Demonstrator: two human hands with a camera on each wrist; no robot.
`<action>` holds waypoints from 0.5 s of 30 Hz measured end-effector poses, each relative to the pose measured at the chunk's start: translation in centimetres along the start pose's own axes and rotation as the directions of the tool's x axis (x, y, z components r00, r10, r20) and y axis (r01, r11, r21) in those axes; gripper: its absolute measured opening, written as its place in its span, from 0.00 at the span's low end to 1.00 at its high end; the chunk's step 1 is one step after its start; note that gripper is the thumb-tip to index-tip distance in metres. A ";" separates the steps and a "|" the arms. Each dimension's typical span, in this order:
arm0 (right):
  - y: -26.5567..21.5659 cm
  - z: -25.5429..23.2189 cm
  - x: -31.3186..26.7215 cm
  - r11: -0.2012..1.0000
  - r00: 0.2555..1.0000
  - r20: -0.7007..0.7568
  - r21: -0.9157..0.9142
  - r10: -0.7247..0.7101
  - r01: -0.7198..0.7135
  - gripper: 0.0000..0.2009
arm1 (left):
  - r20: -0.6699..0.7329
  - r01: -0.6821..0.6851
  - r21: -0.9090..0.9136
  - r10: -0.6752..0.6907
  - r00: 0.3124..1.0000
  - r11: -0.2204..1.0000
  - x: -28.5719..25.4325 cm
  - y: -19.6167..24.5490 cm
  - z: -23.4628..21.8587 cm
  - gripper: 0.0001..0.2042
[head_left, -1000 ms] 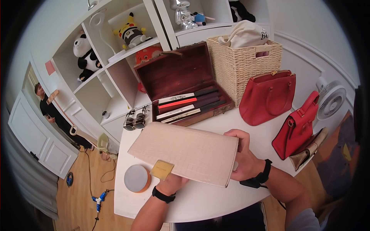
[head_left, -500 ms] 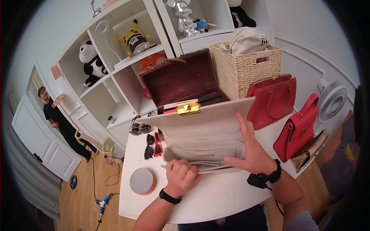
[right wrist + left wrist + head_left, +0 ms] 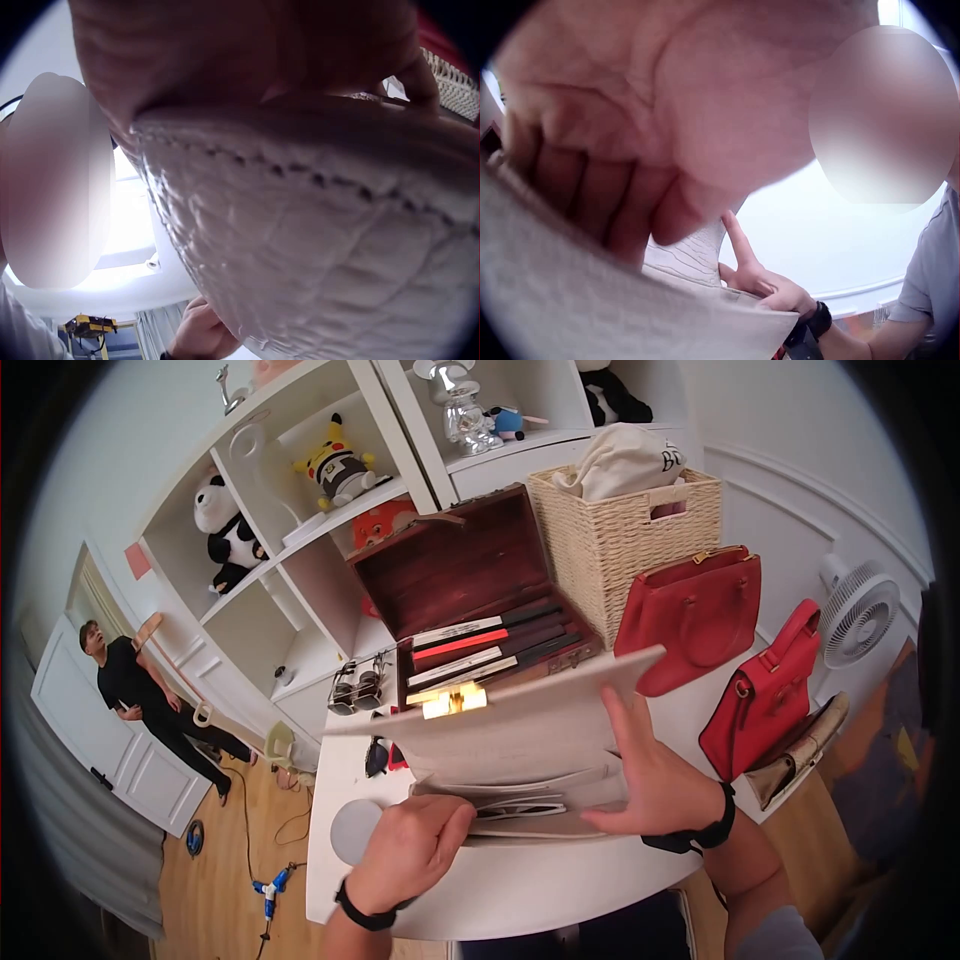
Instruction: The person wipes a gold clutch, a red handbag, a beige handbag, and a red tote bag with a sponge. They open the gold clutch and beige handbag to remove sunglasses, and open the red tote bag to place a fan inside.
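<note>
White tabletop [image 3: 490,895] stretches to its edge below an open clutch [image 3: 520,750], left hand [image 3: 405,850] gripping, right hand [image 3: 660,785] splayed.

We seem to be in a home: plush toys [image 3: 345,475] sit on white shelves [image 3: 245,625], a curtain [image 3: 85,830] hangs by the door [image 3: 110,735], and the floor [image 3: 215,865] is wood.

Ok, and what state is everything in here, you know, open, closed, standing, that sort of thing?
Pale clutch: open, flap raised
Left grip: curled over the clutch's edge
Right grip: thumb and forefinger spread, against the clutch
Wooden chest: open, lid up
Wicker basket: upright, cloth bag at its top
Larger red handbag: standing
Smaller red handbag: standing
White door: open
White fan: upright; whether running, can't tell
</note>
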State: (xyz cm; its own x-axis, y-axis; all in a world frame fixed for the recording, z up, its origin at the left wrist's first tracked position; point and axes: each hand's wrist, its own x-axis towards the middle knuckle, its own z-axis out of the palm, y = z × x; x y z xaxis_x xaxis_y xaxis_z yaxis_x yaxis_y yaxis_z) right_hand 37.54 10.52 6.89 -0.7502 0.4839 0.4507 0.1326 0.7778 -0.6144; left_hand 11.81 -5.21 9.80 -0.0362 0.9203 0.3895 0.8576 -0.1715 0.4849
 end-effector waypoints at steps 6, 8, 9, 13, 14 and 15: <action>-0.2 0.7 -0.9 0.983 0.990 -0.034 -0.125 -0.138 0.133 0.59 | 0.628 -0.055 0.208 -0.090 0.773 0.977 3.2 -0.1 -0.9 0.11; -0.4 0.5 -0.9 0.987 0.993 -0.016 -0.115 -0.119 0.117 0.59 | 0.671 -0.045 0.241 -0.134 0.729 0.969 4.1 -0.6 -0.2 0.11; -0.3 0.4 -1.0 0.989 0.996 0.001 -0.116 -0.089 0.089 0.59 | 0.706 -0.034 0.275 -0.178 0.685 0.961 4.5 -0.9 0.1 0.11; 0.3 0.9 -1.2 0.983 0.997 0.008 -0.168 -0.072 0.073 0.62 | 0.864 -0.070 0.300 -0.240 0.443 0.951 6.2 -2.1 1.4 0.14; 1.1 1.4 -1.1 0.974 0.992 -0.018 -0.191 -0.128 0.122 0.63 | 0.881 -0.106 0.276 -0.207 0.425 0.955 6.4 -3.0 1.9 0.15; 0.6 1.1 -1.1 0.985 0.996 0.004 -0.149 -0.084 0.084 0.64 | 0.899 -0.144 0.245 -0.169 0.404 0.959 6.4 -3.7 2.2 0.16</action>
State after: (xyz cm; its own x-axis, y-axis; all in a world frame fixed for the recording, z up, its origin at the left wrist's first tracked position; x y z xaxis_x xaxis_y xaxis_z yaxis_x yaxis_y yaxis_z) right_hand 37.73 10.03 5.28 -0.7613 0.4150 0.4982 0.1640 0.8666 -0.4712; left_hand 9.51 2.08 8.80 0.3018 0.7169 -0.6285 0.9531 -0.2111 0.2168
